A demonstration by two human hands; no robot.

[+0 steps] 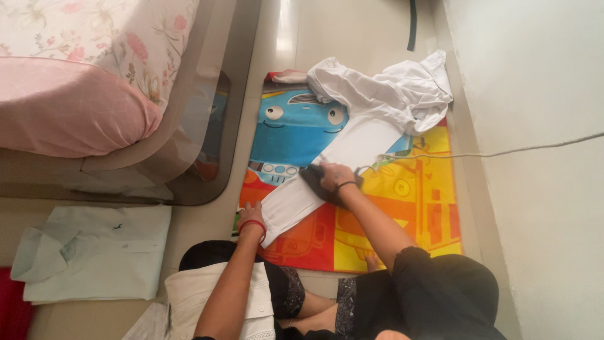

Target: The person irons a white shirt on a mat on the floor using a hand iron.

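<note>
At the far left a pink pillow (69, 107) is lying on a bed with a flowered sheet (100, 31), and below it a folded pale green shirt (94, 252) is resting on the floor (352, 31) beside something red at the picture's edge. Just right of that, a cream cloth with a lace edge (195, 302) is lying over the person's lap.

The left hand (251, 217) is pressing down flat, fingers spread, on the near end of a white garment (352, 145); it is gripping nothing that can be made out, only pinning the cloth. A red band is sitting on that wrist. The garment is lying on a bright play mat (402, 208) with a blue cartoon bus printed on it, one long part stretched flat from the left hand up toward the middle, the rest bunched in a heap at the mat's far right corner.

The right hand (333, 176) is closed around the handle of a dark iron (318, 182), which is sitting on the stretched part of the garment, well apart from the left hand. A pale cord (503, 151) is running from the iron across the mat toward the wall (541, 189) on the right.
</note>
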